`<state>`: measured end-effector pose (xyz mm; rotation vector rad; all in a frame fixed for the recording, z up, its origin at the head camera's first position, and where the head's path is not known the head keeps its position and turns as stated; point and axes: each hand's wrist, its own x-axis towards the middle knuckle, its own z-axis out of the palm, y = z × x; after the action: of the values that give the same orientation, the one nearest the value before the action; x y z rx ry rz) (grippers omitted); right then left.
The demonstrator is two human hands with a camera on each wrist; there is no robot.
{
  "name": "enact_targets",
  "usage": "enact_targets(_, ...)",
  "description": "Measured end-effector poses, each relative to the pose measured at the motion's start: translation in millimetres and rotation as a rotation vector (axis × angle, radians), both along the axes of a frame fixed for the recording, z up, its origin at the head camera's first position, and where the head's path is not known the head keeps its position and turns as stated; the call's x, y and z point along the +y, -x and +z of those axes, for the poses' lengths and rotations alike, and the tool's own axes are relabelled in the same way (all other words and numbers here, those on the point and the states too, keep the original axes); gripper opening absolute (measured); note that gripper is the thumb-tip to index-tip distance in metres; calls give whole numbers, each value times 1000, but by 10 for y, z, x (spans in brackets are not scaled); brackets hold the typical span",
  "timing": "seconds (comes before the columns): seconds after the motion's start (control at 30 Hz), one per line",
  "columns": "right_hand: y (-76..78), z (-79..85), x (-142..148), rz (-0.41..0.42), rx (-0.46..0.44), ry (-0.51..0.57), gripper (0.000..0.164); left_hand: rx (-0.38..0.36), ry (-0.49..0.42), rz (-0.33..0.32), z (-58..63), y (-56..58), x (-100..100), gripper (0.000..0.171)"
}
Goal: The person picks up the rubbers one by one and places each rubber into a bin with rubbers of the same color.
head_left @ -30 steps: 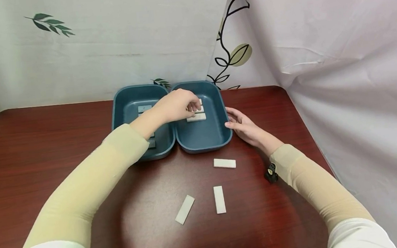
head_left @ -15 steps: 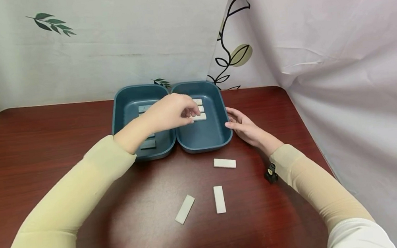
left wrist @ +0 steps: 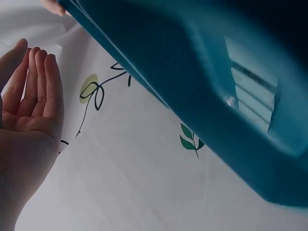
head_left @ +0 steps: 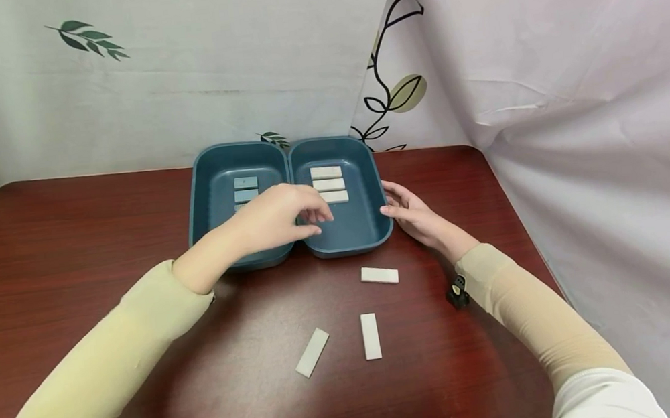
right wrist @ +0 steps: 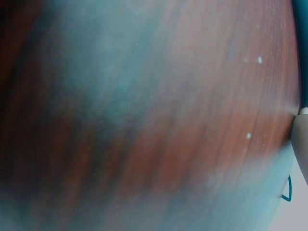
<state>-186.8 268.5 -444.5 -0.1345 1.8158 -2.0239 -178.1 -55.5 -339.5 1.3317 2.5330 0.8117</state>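
Observation:
Two blue trays stand side by side at the table's back. My left hand (head_left: 272, 216) hovers over their adjoining rims with fingers loosely bent and nothing in them; its bare palm (left wrist: 29, 130) shows in the left wrist view. In the right tray (head_left: 363, 223) three white rectangular blocks (head_left: 328, 185) lie in a column, the nearest partly behind my fingers. Blue-grey blocks (head_left: 246, 195) lie in the left tray (head_left: 215, 197), some hidden by my hand. My right hand (head_left: 417, 220) rests against the right tray's outer side, thumb at the rim.
Three more white blocks lie loose on the dark red table (head_left: 236, 380): one crosswise (head_left: 380, 275) before the right tray, one lengthwise (head_left: 371, 336), one slanted (head_left: 312, 353). A white cloth backdrop (head_left: 206, 66) rises behind; another cloth (head_left: 595, 143) hangs along the right edge.
My left hand has drawn back from the white blocks in the right tray, toward me and to the left, uncovering them. My right hand stays at the tray's side.

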Motion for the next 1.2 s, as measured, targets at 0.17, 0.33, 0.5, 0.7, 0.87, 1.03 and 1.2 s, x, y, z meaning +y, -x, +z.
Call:
enact_targets(0.17,-1,-6,-6,-5,2,7,69,23,-16,-13,-70,-136,-32,20)
enact_targets(0.33,4,-24,-10,-10,2,10,69,34,-35,-34,-125,-266,-65,18)
enact_targets(0.5,8,-31,1,-10,8,10,69,15,-63,-53,-206,-381,-89,18)
enact_targets(0.7,9,-24,5,1,17,7,68,-57,-110,-82,-320,-544,-100,19)
enact_targets(0.87,4,-22,4,-1,10,7,68,-72,-106,-98,-395,-672,-89,20)
enact_targets(1.03,1,-13,-6,-6,-3,1,69,-66,-90,-126,-514,-756,-99,20)
enact_targets(1.2,7,-20,-2,-5,4,-2,68,-125,-71,-151,-611,-822,-118,23)
